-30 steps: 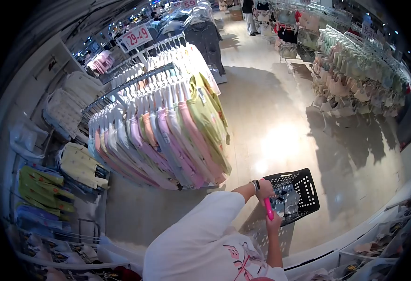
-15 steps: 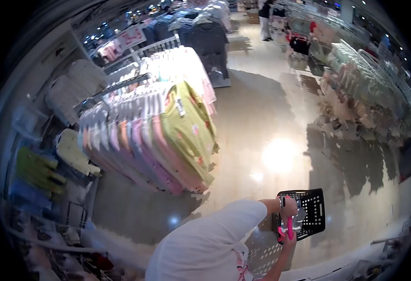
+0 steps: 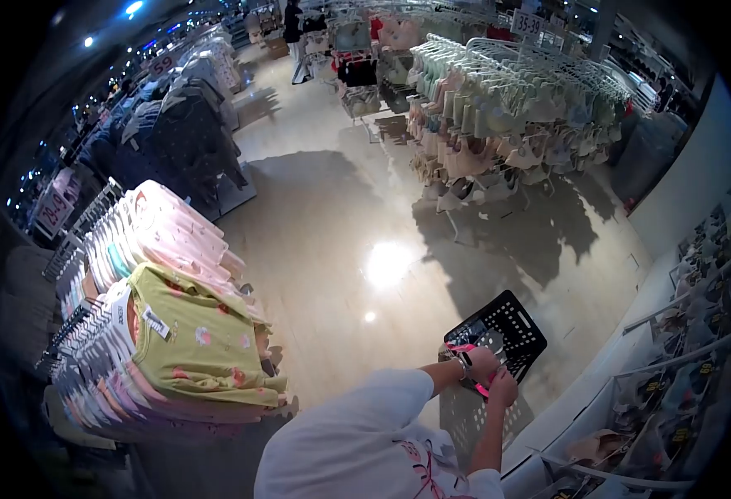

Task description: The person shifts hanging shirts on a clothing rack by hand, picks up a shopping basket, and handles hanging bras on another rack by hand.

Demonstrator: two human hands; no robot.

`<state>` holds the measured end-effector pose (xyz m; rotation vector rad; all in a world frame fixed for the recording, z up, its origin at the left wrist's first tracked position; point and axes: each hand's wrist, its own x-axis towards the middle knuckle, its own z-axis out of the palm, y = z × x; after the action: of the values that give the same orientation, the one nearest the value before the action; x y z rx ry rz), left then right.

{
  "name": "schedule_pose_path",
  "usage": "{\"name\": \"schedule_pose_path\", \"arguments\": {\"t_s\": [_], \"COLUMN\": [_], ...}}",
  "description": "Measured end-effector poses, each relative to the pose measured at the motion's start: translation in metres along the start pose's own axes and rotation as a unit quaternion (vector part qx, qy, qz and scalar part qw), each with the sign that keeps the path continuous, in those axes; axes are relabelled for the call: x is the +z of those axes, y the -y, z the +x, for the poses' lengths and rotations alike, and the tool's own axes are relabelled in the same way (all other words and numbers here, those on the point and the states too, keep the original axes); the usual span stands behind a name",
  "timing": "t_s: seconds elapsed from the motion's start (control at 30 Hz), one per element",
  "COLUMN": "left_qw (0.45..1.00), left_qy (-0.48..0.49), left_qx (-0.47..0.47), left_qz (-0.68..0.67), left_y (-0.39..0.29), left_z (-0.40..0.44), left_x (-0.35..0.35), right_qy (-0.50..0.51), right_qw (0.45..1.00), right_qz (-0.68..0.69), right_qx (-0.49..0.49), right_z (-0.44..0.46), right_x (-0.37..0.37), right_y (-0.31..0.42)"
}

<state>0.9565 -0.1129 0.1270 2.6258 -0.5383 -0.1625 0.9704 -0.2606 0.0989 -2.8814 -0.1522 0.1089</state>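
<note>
A black shopping basket point(image 3: 511, 328) with perforated sides and pink handles hangs low in front of me in the head view. My left hand point(image 3: 483, 364), with a dark watch at the wrist, is closed at the pink handle point(image 3: 482, 389). Right beside it, my right hand point(image 3: 503, 387) is closed on the same handle. The two hands touch or nearly touch, and their fingers hide most of the grip. Inside the basket lies something greyish white point(image 3: 492, 339), too small to name.
A rack of children's tops with a green floral top point(image 3: 203, 337) in front stands at left. Dark garments point(image 3: 186, 137) hang behind it. Bras point(image 3: 473, 154) fill a rack at upper right; packaged goods point(image 3: 665, 407) line the right-hand shelf. A person point(image 3: 294, 41) stands far down the aisle.
My view has swung right, so the racks have shifted left and the right-hand shelf shows more. My hands have come closer together on the basket handle.
</note>
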Motion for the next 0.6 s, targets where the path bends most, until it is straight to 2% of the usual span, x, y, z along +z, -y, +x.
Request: {"name": "schedule_pose_path", "arguments": {"t_s": [0.07,0.13,0.27,0.5,0.6], "left_qw": [1.0,1.0,0.999,0.997,0.992], "left_qy": [0.001,0.012,-0.039,0.003,-0.03], "left_qx": [-0.003,-0.018,0.012,-0.078,-0.117], "left_qz": [0.001,-0.002,-0.001,0.024,0.022], "left_y": [-0.005,-0.003,0.024,0.026,0.039], "left_z": [0.031,0.064,0.127,0.235,0.28], "left_x": [-0.006,-0.005,-0.005,-0.021,-0.012], "right_qy": [-0.013,-0.018,-0.024,0.002,0.017], "right_qw": [1.0,1.0,0.999,0.999,0.997], "right_qz": [-0.009,-0.018,-0.012,0.006,-0.021], "right_qx": [0.023,0.006,-0.036,-0.053,-0.07], "right_z": [0.026,0.058,0.129,0.237,0.293], "right_x": [-0.001,0.0,-0.011,-0.035,-0.033], "right_y": [-0.02,-0.039,-0.043,-0.076,-0.09]}}
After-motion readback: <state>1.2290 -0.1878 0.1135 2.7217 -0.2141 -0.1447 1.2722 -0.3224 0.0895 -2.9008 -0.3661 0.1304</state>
